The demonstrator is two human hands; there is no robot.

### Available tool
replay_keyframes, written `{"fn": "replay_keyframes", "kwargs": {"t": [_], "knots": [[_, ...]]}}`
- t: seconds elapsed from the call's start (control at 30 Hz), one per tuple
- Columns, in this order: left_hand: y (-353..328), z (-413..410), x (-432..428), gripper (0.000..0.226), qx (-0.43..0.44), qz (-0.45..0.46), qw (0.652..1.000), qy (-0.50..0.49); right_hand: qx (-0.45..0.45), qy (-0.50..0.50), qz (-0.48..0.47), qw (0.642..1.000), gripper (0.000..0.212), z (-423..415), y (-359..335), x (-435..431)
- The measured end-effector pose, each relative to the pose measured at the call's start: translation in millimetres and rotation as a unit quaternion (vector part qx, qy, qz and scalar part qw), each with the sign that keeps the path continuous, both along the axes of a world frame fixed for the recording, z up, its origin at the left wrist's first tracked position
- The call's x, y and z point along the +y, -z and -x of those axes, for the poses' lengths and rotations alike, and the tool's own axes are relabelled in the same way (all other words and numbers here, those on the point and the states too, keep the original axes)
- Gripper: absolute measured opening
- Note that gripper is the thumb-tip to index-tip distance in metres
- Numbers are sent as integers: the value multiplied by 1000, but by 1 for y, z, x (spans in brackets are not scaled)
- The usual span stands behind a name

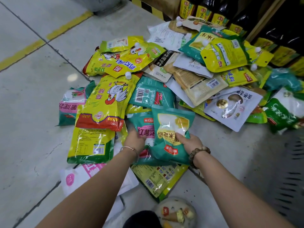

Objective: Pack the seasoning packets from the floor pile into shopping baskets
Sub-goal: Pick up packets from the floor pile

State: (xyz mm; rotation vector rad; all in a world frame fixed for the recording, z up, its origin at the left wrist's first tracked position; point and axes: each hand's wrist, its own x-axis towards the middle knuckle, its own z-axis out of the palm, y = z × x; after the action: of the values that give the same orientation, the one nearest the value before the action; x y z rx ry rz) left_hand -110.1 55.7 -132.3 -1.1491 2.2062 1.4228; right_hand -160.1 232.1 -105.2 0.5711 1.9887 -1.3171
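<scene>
Seasoning packets (153, 94) lie heaped on pale floor tiles (32, 99): glossy plastic pouches, mostly yellow, teal and white. At the pile's near edge, the left hand (135, 140) grips the lower edge of a teal packet (144, 127) with a pink label reading 红薯淀, its fingers curled beneath. The right hand (189, 142) clasps an overlapping teal pouch (171, 127) with a yellow window, thumb on its face. Beyond, a yellow pouch (107, 99) bears a cartoon chicken, and a white pouch (233, 106) shows mushrooms and 鲜. Farthest back, dark bottles (204, 13) with yellow labels line a shelf.
</scene>
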Motion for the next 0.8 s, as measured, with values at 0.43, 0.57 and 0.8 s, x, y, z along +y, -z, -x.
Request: {"fn": "replay_keyframes", "kwargs": {"t": [0.43,0.57,0.8], "knots": [[-139,-3,22,20,173,-29,984,-11,196,159,-29,967,17,-19,-114,40],[-221,2,26,15,242,-24,970,-1,267,190,-44,944,29,-28,-187,43],[-342,24,53,17,319,-44,946,43,386,197,-49,900,45,-45,-323,68]]}}
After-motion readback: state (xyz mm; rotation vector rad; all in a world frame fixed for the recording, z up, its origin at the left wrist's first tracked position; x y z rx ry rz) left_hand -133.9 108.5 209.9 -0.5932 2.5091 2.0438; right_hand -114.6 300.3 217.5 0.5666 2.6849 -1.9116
